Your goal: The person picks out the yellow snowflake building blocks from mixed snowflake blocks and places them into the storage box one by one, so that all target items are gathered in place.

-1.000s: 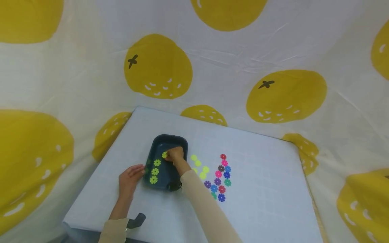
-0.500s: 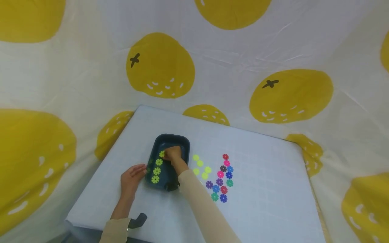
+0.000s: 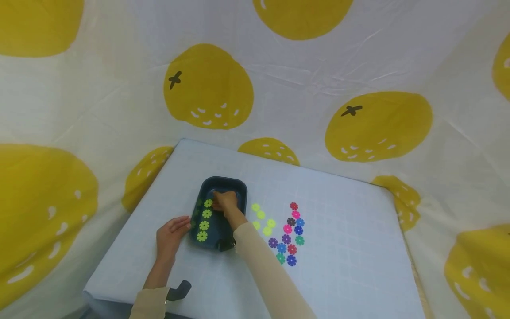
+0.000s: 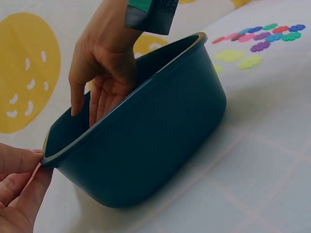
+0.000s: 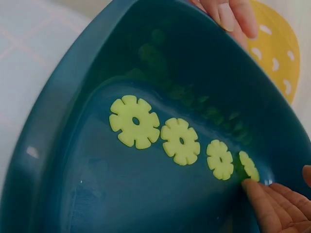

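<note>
A dark teal plastic tub [image 3: 220, 180] stands on the cloth-covered table. Along its left side, several yellow-green flower-shaped discs [image 5: 134, 122] lie in a row on its floor. My left hand [image 3: 170, 237] pinches the tub's left rim between thumb and finger, as the left wrist view shows. Inside the tub, my right hand [image 3: 226, 202] has its fingers [image 5: 265, 206] extended, with one fingertip right at the farthest disc [image 5: 249, 166] of the row. No disc is gripped between those fingers.
More yellow-green discs [image 3: 267, 231] lie on the tablecloth [image 3: 350, 248] just right of the tub, partly beside my right sleeve. Farther right are several discs in red, pink, blue, purple, green and dark grey [image 3: 286, 239]. A lemon-print curtain [image 3: 287, 88] hangs behind the table.
The farthest disc has moved left into line with the others. My right hand has let go of it and its fingers have spread. My left hand stays at the rim.
</note>
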Tool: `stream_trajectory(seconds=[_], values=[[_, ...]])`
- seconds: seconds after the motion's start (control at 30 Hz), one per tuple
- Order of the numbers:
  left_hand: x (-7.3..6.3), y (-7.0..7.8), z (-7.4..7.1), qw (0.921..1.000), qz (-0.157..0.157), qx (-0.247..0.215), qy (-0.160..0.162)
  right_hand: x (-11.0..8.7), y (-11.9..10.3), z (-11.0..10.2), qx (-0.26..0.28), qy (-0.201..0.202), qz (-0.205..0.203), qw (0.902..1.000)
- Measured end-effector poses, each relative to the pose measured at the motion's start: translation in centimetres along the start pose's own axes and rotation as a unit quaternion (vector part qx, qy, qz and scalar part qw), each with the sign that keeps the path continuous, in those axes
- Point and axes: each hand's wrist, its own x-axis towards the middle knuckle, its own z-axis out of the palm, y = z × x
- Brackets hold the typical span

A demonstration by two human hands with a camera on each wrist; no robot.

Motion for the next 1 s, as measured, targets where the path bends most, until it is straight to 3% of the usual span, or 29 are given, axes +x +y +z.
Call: stream_trajectory(seconds=[0.3,0.47,0.6,1.0], values=[[0.0,0.0,0.0,1.0,0.0,0.003,-0.002,0.5,-0.4,-0.9,-0.002,-0.019,0.018,0.9997],[0.0,0.1,0.0,1.0,-0.001,0.008,0.001,0.3,-0.8,-1.5,0.015,-0.069,0.014,0.9974],[-0.1,0.1,0.0,0.9999,-0.006,0.009,0.005,-0.3,-1.4,-2.2,0.034,-0.104,0.014,0.9939],[-0.4,0.3,0.2,0.9999,-0.003,0.013,0.008,-0.2,-2.3,-3.7,0.117,-0.132,0.011,0.9843]])
